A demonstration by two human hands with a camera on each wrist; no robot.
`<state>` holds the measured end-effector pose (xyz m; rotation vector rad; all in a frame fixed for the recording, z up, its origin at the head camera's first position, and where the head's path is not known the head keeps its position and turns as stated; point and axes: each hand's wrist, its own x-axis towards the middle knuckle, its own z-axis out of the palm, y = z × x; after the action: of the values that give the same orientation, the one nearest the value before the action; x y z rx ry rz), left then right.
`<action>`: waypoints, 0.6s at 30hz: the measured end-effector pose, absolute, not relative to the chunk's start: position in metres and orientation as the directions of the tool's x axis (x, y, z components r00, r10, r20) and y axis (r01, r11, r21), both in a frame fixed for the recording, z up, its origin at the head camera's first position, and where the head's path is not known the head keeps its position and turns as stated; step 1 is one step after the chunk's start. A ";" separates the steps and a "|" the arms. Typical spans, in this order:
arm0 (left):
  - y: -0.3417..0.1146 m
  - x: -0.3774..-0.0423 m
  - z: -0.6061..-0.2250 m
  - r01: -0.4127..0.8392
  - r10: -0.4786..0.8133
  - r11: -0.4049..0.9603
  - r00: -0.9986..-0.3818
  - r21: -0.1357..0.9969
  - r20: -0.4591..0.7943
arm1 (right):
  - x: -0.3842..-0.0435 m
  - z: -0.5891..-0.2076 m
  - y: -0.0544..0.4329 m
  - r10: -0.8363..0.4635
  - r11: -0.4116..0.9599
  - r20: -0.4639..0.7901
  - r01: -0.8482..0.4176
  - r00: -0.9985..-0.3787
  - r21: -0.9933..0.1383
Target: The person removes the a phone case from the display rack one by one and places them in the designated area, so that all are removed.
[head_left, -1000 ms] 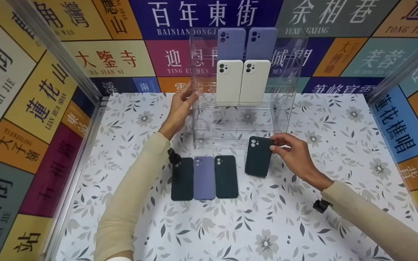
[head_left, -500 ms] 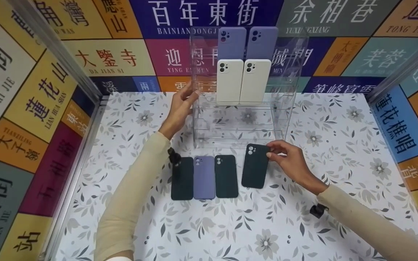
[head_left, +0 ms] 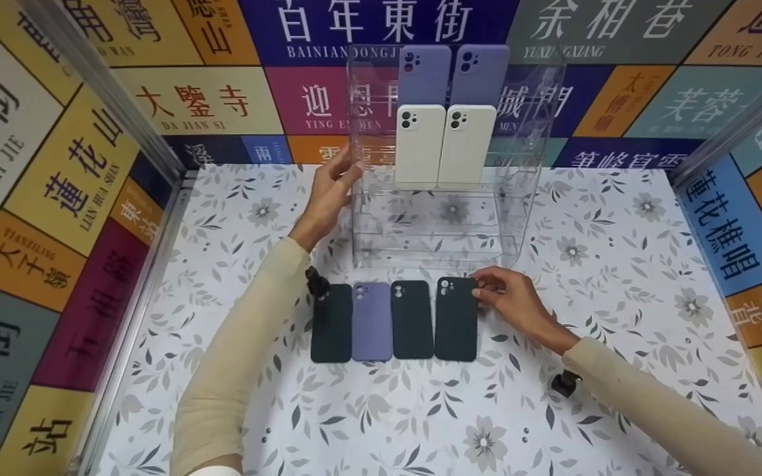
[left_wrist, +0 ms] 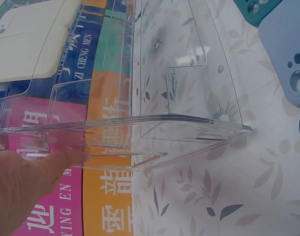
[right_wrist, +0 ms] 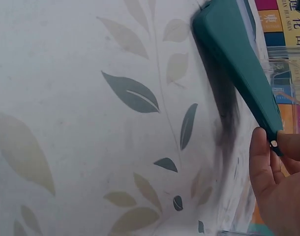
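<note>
In the head view my right hand point(head_left: 510, 297) pinches the upper right corner of a dark green phone case point(head_left: 456, 320). That case is at the right end of a row with another dark green case point(head_left: 412, 320), a lavender case point(head_left: 372, 322) and a third dark green one point(head_left: 331, 327). The right wrist view shows the held case point(right_wrist: 238, 69) tilted, its far end close to the cloth, thumb and fingers at its near corner. My left hand point(head_left: 325, 198) holds the left side of a clear acrylic display stand point(head_left: 434, 241); in the left wrist view its fingers partly pass behind the panel.
Two white cases point(head_left: 419, 149) stand side by side on a tier of the stand, with two lavender cases point(head_left: 480, 74) on the tier above. A floral cloth point(head_left: 368, 423) covers the table. Printed sign panels point(head_left: 202, 109) wall in the back and sides.
My right hand has brought the dark green case down, toward me and slightly left, straightening it beside the row. The left hand stays on the stand.
</note>
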<state>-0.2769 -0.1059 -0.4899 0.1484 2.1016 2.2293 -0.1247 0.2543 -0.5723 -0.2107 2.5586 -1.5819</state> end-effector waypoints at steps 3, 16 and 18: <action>-0.106 -0.277 -0.490 0.010 0.109 -0.073 -0.994 0.997 0.018 | -0.128 -0.577 0.251 -0.190 0.456 -0.047 -0.046 -0.981 -0.889; -0.106 -0.278 -0.490 0.016 0.102 -0.063 -0.994 0.998 0.023 | -0.134 -0.587 0.245 -0.212 0.443 -0.079 -0.023 -0.974 -0.896; -0.106 -0.278 -0.490 0.021 0.105 -0.055 -0.994 0.998 0.027 | -0.134 -0.588 0.245 -0.212 0.453 -0.079 -0.027 -0.974 -0.891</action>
<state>-0.2777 -0.1058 -0.4900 0.1411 2.1186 2.2363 -0.1345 0.2453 -0.5878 -0.2098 2.5213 -1.5408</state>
